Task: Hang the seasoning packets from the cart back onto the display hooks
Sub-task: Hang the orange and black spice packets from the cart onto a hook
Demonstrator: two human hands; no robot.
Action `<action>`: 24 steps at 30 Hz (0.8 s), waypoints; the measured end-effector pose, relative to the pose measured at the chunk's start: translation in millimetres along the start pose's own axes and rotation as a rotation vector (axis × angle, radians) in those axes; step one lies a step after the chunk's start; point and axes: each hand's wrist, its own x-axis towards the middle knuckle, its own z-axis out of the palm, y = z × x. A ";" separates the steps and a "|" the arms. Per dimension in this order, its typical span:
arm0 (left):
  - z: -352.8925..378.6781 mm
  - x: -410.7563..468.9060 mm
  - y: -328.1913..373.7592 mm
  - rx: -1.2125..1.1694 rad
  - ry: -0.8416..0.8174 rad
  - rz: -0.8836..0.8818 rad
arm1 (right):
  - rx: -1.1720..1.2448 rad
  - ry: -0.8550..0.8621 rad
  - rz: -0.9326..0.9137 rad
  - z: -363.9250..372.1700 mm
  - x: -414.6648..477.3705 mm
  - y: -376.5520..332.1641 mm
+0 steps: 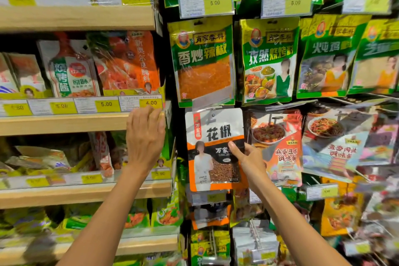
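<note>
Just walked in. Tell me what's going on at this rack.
A person is restocking hanging seasoning. Their right hand pinches a white-and-orange peppercorn packet by its right edge, holding it up just under the chili packet. Whether it is hung yet is unclear. The left hand rests on the wooden shelf edge by the 4.00 price tag.

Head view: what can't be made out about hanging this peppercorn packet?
Head view only:
- Hook: hidden behind the peppercorn packet; threading unclear.
- Right hand: fingers behind the packet, only thumb shows.
- Left hand: fingertips hidden by its own back at the shelf rail.
- Cart: outside the frame.
- Lower-right price tags: blurred.
</note>
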 end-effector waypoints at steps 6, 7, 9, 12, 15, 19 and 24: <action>-4.5 -0.8 -2.5 -0.023 -0.003 0.036 | -0.006 0.030 0.069 7.9 6.5 -2.3; -5.0 -0.5 -2.6 -0.022 -0.009 0.040 | -0.016 0.034 0.082 10.1 9.5 -2.5; -5.4 -0.1 -2.6 -0.013 -0.026 0.039 | -0.030 0.041 0.110 15.2 17.4 -2.5; -6.1 -0.4 -2.6 -0.008 -0.053 0.031 | -0.067 0.085 0.129 24.7 32.3 -1.1; -8.6 0.4 -3.5 -0.016 -0.071 0.038 | -0.099 0.124 0.169 34.9 46.6 1.7; -11.8 1.0 -6.5 -0.010 -0.106 0.060 | -0.164 0.182 0.248 45.0 63.2 6.2; -17.6 3.9 -5.4 0.007 -0.146 0.063 | -0.315 0.243 0.295 50.1 64.6 -0.2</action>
